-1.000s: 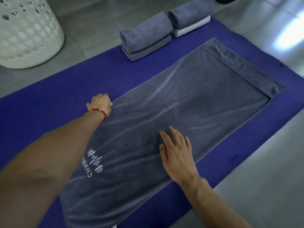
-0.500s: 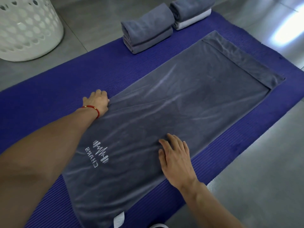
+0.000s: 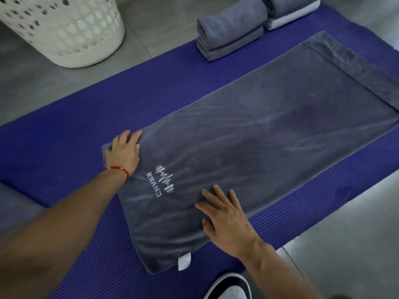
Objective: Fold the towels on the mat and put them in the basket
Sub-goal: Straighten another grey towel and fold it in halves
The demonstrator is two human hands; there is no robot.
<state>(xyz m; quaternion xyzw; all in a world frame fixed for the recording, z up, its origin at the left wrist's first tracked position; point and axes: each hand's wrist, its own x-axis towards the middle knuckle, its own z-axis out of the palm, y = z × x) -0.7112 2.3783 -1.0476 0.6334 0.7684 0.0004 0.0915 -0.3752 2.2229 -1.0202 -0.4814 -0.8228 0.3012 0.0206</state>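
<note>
Left hand [image 3: 124,151] lies flat-fingered on the grey towel's [image 3: 248,137] near corner, right hand [image 3: 226,216] flat nearby; towel spread on the purple mat [image 3: 64,126]; smooth creases outward before folding; basket [image 3: 62,31] stands beyond.

A grey tiled floor [image 3: 177,22] fills the upper part of the view and the lower right corner, crossed by thin grout lines. A bright patch of glare lies on the tiles at the right edge. At the bottom edge, right of centre, the toe of a black-and-white sneaker [image 3: 228,287] rests on the floor.
</note>
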